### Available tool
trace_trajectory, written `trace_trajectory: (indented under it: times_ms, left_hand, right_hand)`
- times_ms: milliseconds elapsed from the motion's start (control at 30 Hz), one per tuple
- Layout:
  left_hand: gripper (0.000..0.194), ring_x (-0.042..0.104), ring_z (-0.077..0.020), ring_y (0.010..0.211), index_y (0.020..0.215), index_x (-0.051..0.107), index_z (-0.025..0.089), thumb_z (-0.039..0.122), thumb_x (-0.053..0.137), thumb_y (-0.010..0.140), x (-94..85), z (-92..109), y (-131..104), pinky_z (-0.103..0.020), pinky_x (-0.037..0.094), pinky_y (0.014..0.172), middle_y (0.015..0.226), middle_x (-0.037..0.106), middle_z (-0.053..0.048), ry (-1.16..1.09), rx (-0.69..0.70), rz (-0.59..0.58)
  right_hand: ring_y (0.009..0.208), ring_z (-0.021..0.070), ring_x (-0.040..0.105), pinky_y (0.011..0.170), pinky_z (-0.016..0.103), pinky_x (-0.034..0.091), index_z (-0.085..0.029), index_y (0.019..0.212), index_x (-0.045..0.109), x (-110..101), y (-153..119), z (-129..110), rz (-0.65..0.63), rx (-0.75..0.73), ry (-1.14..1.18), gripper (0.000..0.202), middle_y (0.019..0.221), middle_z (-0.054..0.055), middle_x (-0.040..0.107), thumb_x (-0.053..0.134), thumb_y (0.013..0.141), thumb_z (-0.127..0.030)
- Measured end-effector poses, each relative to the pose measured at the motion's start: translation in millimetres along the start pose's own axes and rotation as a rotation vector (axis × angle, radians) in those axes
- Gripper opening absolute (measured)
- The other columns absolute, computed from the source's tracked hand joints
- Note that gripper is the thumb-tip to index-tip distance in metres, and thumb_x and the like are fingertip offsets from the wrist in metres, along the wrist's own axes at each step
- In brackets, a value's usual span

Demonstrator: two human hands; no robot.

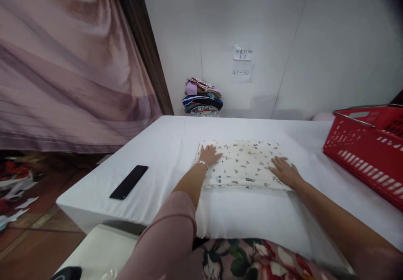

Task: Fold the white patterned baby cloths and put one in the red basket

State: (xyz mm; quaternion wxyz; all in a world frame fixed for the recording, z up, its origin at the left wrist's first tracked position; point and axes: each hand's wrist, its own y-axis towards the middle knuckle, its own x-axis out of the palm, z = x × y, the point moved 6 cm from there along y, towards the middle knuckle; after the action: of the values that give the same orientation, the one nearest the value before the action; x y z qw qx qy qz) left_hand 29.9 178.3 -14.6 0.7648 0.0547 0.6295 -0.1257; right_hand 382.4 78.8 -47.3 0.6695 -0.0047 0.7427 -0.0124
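A cream cloth (242, 164) with small grey and tan printed motifs lies folded flat in a rectangle before me. My left hand (209, 155) rests on its left end, fingers spread, with a bracelet at the wrist. On the right end my right hand (286, 171) lies flat with its fingers apart. Both palms press on the cloth without gripping it. Whether the cloth is one piece or several layers I cannot fully tell.
The cloth lies on a white-covered table (176, 141). A black phone (129, 182) is at the left, a red plastic basket (362, 145) at the right. Folded fabrics (203, 97) are stacked beyond the far edge, by the wall. A pink curtain (69, 61) hangs at left.
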Motion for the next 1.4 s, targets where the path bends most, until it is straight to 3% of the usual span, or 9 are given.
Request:
trace_trajectory:
  times_ms: [100,200,333,433,567,700,900,1067,1400]
  left_hand:
    - [0.071,0.014,-0.027,0.141,0.142,0.032,0.018,0.063,0.026,0.087,-15.0,2.5,-21.3,-0.046,0.018,0.112,0.154,0.016,-0.01,-0.039,0.017,-0.006]
    - [0.065,0.02,-0.0235,0.14,0.141,0.034,0.022,0.061,0.026,0.089,-21.4,2.9,-70.7,-0.042,0.021,0.111,0.152,0.023,-0.007,-0.045,0.17,0.1]
    - [0.062,0.027,-0.0214,0.137,0.139,0.039,0.023,0.056,0.043,0.086,-7.8,-4.0,-147.5,-0.04,0.02,0.113,0.148,0.033,-0.005,0.006,0.384,0.125]
    - [0.055,0.029,-0.0199,0.136,0.139,0.039,0.023,0.04,0.046,0.088,1.8,-15.8,-173.7,-0.041,0.019,0.114,0.147,0.036,-0.003,0.055,0.38,0.1]
    - [0.057,0.033,-0.0197,0.133,0.139,0.039,0.023,0.014,0.039,0.083,-1.8,-21.0,-171.6,-0.041,0.024,0.111,0.144,0.04,-0.002,0.103,0.348,0.148]
    - [0.068,0.035,-0.0196,0.131,0.14,0.037,0.027,0.003,0.036,0.076,-4.1,-14.7,-164.5,-0.041,0.025,0.11,0.145,0.038,-0.001,0.17,0.323,0.137]
    - [0.066,0.04,-0.0215,0.125,0.139,0.038,0.024,0.001,0.032,0.078,-2.4,-4.4,-161.3,-0.039,0.026,0.105,0.14,0.043,-0.005,0.229,0.284,0.169]
    - [0.057,0.047,-0.0231,0.111,0.134,0.043,0.019,0.002,0.03,0.081,-2.7,-3.8,-157.7,-0.038,0.032,0.097,0.118,0.054,-0.011,0.254,0.292,0.253]
    - [0.047,0.053,-0.0229,0.1,0.121,0.053,0.017,0.002,0.039,0.079,-6.2,-12.1,-156.8,-0.038,0.037,0.089,0.104,0.061,-0.01,0.232,0.3,0.387]
  right_hand:
    - [0.138,0.0301,0.021,0.106,0.06,0.024,-0.024,0.14,0.039,-12.3,-6.7,-3.8,-0.006,0.003,0.051,0.06,0.15,0.007,0.026,0.021,0.091,-0.055]
    - [0.139,0.0294,0.018,0.108,0.058,0.02,-0.025,0.141,0.037,-22.9,-33.8,-6.4,0.081,-0.096,0.084,0.059,0.15,0.005,0.028,0.023,0.091,-0.053]
    - [0.138,0.0261,0.022,0.112,0.051,0.018,-0.026,0.142,0.035,-18.0,-82.2,-12.9,0.056,-0.383,0.112,0.059,0.147,0.003,0.034,0.035,0.088,-0.049]
    - [0.134,0.024,0.032,0.111,0.048,0.024,-0.024,0.141,0.037,-12.7,-100.3,-10.9,0.066,-0.48,0.083,0.057,0.143,0.003,0.04,0.037,0.086,-0.038]
    - [0.129,0.0216,0.041,0.107,0.044,0.033,-0.02,0.139,0.042,-9.9,-96.5,-3.5,0.087,-0.48,0.003,0.055,0.14,0.006,0.045,0.03,0.085,-0.022]
    - [0.126,0.0236,0.043,0.102,0.044,0.037,-0.023,0.14,0.04,-10.8,-88.9,0.9,0.071,-0.448,-0.068,0.06,0.141,0.005,0.043,0.032,0.081,-0.016]
    - [0.119,0.0246,0.049,0.096,0.042,0.041,-0.023,0.138,0.042,-20.0,-85.8,-8.6,0.092,-0.439,-0.151,0.059,0.136,0.007,0.049,0.031,0.081,-0.013]
    - [0.109,0.0238,0.055,0.09,0.038,0.044,-0.021,0.136,0.044,-25.6,-83.4,-14.9,0.141,-0.451,-0.233,0.056,0.129,0.009,0.054,0.03,0.083,-0.01]
    - [0.102,0.0229,0.059,0.084,0.036,0.044,-0.017,0.13,0.047,-27.3,-91.8,-12.1,0.291,-0.41,-0.286,0.055,0.114,0.01,0.063,0.037,0.078,-0.005]
